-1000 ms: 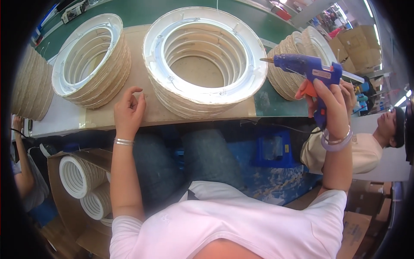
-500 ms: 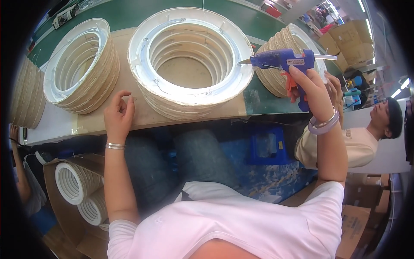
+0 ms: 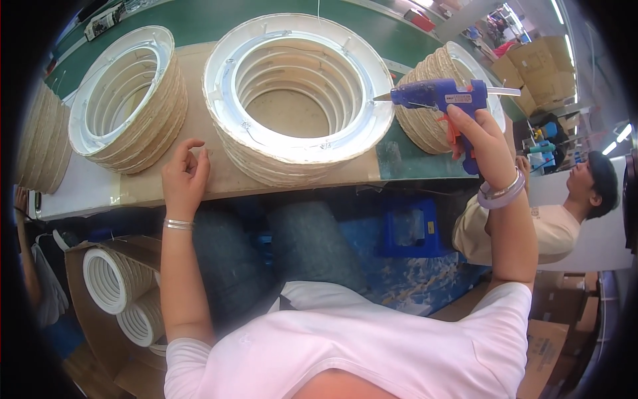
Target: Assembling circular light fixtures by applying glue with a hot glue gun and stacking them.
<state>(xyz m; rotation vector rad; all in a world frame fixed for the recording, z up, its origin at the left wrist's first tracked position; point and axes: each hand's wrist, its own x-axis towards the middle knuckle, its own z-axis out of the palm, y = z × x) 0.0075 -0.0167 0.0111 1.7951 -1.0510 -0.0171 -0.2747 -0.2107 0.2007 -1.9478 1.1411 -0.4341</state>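
Observation:
My right hand grips a blue hot glue gun by its handle, fingers around the orange trigger. A pale glue stick juts from its back. The gun points left, its nozzle by the right rim of a large ribbed beige ring-shaped lampshade. A white inner ring with wires and small clips shows at the shade's top. Just left of that shade, my left hand hovers by the table edge, fingers loosely bent, thumb apart, nothing visible in it.
Similar shades stand left and right on the cardboard-covered table. Below left, a carton holds smaller ribbed white-rimmed shades. A blue stool is under the table. A co-worker sits at the right.
The glue gun in my right hand has shifted slightly right. The middle shade appears a little farther right. The co-worker's hand has lowered from the right shade. My left hand stays nearly still.

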